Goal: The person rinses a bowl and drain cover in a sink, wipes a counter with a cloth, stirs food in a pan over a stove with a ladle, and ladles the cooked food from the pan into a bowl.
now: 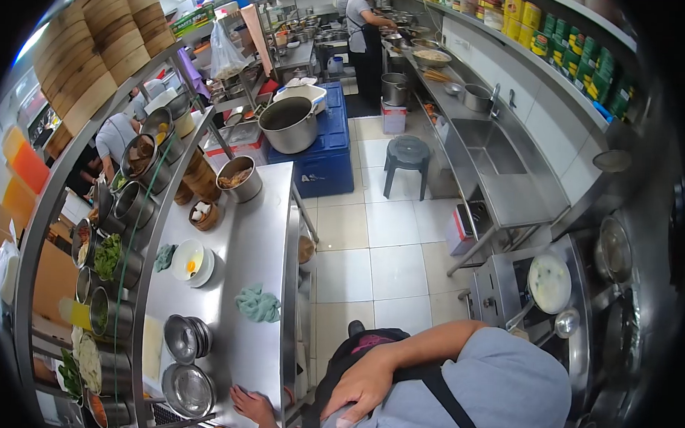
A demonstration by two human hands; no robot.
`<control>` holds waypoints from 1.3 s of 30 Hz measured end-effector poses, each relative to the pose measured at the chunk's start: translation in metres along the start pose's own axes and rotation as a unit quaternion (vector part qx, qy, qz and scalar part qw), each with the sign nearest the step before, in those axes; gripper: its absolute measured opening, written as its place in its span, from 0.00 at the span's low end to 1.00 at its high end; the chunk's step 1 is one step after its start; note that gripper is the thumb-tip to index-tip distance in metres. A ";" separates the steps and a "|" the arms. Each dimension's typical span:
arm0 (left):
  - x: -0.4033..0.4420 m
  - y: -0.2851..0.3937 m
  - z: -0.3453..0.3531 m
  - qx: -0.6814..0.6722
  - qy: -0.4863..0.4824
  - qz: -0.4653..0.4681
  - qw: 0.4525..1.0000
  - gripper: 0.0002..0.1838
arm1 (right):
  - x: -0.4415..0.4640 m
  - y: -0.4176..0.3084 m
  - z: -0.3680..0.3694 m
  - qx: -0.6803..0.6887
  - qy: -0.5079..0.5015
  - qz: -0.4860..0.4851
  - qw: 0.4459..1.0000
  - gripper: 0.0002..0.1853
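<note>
Fingers of the L hand (254, 407) are spreading apart and lying flat on the steel bench (236, 354), bottom left of the frame, w/ nothing held. Just beside them, the wide steel bowl (188, 390) is sitting, and above it the small stacked bowls (181, 338) are standing. R hand (363, 381), bottom centre, is resting over the black apron (343, 357) and grey shirt (487, 393); if it is gripping cloth or only touching, I cannot tell, bc. the fingertips are not showing clearly.

For doing this well, IMO, the L palm is needing full contact w/ flat metal, so weight is not going on the bowl rim, which could be tipping. R hand is likely needing only light pressure, so the cloth is not pulling.

Green cloth (258, 305), left of centre, is lying crumpled near the bench edge, and the white bowl (178, 262) w/ yolk is sitting farther up; any reach is better passing wide of both. Pan (549, 284) w/ pale food is sitting on the stove (499, 265), right side, handle pointing down-left, so the R forearm (428, 341) is needing care there too.
</note>
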State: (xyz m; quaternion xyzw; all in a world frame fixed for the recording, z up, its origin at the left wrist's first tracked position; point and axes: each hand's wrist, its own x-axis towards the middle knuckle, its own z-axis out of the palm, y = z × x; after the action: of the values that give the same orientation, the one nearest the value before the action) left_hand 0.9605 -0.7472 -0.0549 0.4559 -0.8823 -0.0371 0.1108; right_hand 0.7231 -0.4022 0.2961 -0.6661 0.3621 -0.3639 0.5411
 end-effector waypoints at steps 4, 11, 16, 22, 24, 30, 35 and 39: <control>0.001 -0.006 0.008 0.019 0.012 0.011 1.000 0.28 | -0.003 0.002 0.003 0.000 0.014 0.000 1.000 0.32; 0.001 -0.008 0.009 0.003 0.005 0.000 1.000 0.28 | -0.004 0.004 0.004 -0.006 0.029 -0.002 1.000 0.33; 0.002 -0.013 0.014 0.001 0.004 0.004 1.000 0.28 | 0.004 0.005 0.009 0.027 0.009 -0.006 1.000 0.33; -0.001 -0.007 0.005 -0.001 0.007 0.004 1.000 0.28 | 0.058 0.003 0.018 -0.011 0.046 -0.273 0.961 0.33; 0.000 -0.006 0.008 -0.004 0.020 0.012 1.000 0.28 | 0.072 0.003 0.015 -0.003 0.026 -0.246 0.969 0.32; 0.002 -0.008 0.010 0.000 0.019 -0.011 1.000 0.28 | 0.098 0.019 0.020 0.048 -0.082 -0.313 0.945 0.33; 0.001 -0.006 0.006 -0.027 0.012 0.004 1.000 0.29 | 0.083 0.019 0.019 0.080 -0.092 -0.294 0.948 0.31; 0.003 -0.007 0.007 -0.033 0.012 -0.002 0.999 0.29 | 0.070 0.024 0.014 0.073 -0.124 -0.251 0.957 0.35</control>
State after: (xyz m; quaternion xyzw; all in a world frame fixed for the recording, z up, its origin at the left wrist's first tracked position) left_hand 0.9624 -0.7540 -0.0628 0.4541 -0.8784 -0.0604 0.1364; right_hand 0.7664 -0.4608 0.2771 -0.7342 0.0855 -0.4276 0.5204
